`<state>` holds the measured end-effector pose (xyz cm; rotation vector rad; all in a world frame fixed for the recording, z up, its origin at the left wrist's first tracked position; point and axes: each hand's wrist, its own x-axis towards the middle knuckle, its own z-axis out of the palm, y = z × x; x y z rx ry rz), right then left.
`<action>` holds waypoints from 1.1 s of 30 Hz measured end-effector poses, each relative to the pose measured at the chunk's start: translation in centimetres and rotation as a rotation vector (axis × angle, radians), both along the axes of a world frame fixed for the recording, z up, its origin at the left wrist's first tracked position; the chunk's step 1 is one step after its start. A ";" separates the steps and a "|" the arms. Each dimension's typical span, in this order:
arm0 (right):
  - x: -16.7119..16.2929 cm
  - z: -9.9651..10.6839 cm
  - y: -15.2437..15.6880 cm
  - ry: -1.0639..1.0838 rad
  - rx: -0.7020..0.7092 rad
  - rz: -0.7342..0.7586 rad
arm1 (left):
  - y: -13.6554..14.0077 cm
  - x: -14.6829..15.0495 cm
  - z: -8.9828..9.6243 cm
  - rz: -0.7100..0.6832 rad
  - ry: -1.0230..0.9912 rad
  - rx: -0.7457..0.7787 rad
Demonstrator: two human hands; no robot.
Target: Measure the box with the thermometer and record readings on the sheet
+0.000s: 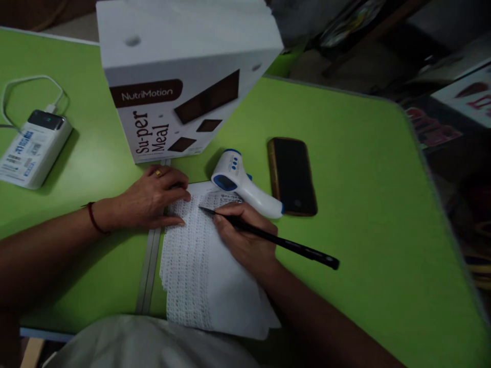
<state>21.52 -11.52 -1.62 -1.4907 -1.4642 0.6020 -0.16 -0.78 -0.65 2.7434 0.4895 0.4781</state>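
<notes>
Pale cloth [141,343], thin inked sheets [228,301], slim black pen [303,250] pinched in right grip [248,232], left grip [153,199] spread.

There's your pen [299,248], smooth plastic with a slight sheen, and your sheets [233,296] are thin, matt paper; the thermometer [245,186] looks like smooth plastic, the phone screen [293,174] glossy like glass, the box [187,76] smooth card, your ring [158,174] shiny metal, the table [364,214] smooth and satiny!

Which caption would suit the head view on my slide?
Right hand holding a black pen over written sheets, left hand at their edge, near a white box.
</notes>
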 end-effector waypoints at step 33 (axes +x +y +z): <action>0.1 -0.2 0.0 -0.013 0.051 0.029 | 0.1 -0.1 -0.1 -0.003 -0.009 0.002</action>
